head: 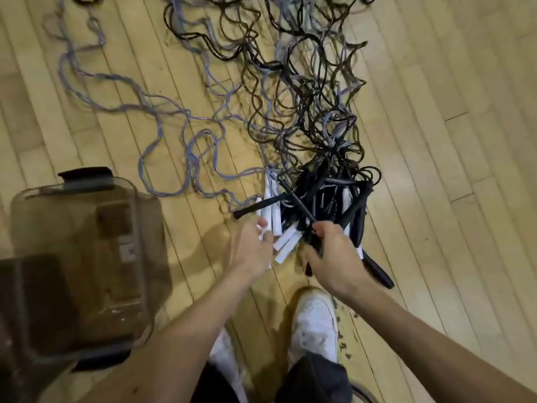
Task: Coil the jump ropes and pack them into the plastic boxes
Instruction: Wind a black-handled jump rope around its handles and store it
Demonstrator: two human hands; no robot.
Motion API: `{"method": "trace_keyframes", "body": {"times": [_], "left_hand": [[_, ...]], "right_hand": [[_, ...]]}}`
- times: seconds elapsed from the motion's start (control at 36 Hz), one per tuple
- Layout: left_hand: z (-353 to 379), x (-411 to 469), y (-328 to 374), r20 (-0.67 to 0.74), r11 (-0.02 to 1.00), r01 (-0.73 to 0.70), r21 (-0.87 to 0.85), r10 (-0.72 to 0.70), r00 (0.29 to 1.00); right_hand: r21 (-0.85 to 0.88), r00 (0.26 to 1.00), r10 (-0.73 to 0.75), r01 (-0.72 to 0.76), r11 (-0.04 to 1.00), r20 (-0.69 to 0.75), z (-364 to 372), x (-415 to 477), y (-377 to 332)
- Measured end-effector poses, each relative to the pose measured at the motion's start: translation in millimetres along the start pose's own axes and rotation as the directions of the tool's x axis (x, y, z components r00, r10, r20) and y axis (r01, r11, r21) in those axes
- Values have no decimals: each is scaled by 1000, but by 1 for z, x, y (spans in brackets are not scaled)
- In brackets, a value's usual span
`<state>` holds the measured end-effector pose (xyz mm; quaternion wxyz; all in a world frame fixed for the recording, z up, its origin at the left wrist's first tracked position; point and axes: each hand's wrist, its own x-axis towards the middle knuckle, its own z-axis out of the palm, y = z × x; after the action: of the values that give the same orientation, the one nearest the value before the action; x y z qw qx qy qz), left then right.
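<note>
A big tangle of jump ropes (290,91), black and grey-lilac, spreads over the wooden floor. Their handles lie bunched in front of me: white handles (274,216) on the left, black handles (328,199) on the right. My left hand (251,248) pinches a white handle at the bunch's near left edge. My right hand (334,254) grips a thin black handle that sticks up and away from it. A clear plastic box (84,257) with dark latches stands on the floor to my left.
A second, dark box (26,309) overlaps the clear one at the lower left edge. My white shoes (315,321) stand just behind the handles. One black handle (377,271) lies apart to the right of my right hand. Bare floorboards lie at right.
</note>
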<state>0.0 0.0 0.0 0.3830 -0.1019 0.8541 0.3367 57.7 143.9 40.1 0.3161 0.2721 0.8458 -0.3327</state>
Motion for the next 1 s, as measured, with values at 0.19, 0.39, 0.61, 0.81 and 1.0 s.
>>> {"method": "trace_keyframes", "body": {"times": [0.19, 0.39, 0.61, 0.81, 1.0], "left_hand": [[5, 43, -2, -55, 933, -209, 293, 234, 971], [6, 50, -8, -17, 821, -238, 518, 288, 958], [-9, 24, 9, 94, 961, -224, 165, 210, 973], [-75, -52, 74, 288, 896, 46, -441, 93, 953], [-173, -166, 149, 83, 752, -197, -629, 317, 945]], "right_hand": [[-219, 998, -41, 28, 975, -54, 10, 41, 0], [-301, 998, -63, 66, 951, 18, 15, 56, -1], [202, 971, -10, -40, 978, 239, -6, 26, -2], [531, 937, -135, -60, 845, 322, -81, -44, -46], [577, 927, -365, 250, 777, 90, -162, -141, -129]]}}
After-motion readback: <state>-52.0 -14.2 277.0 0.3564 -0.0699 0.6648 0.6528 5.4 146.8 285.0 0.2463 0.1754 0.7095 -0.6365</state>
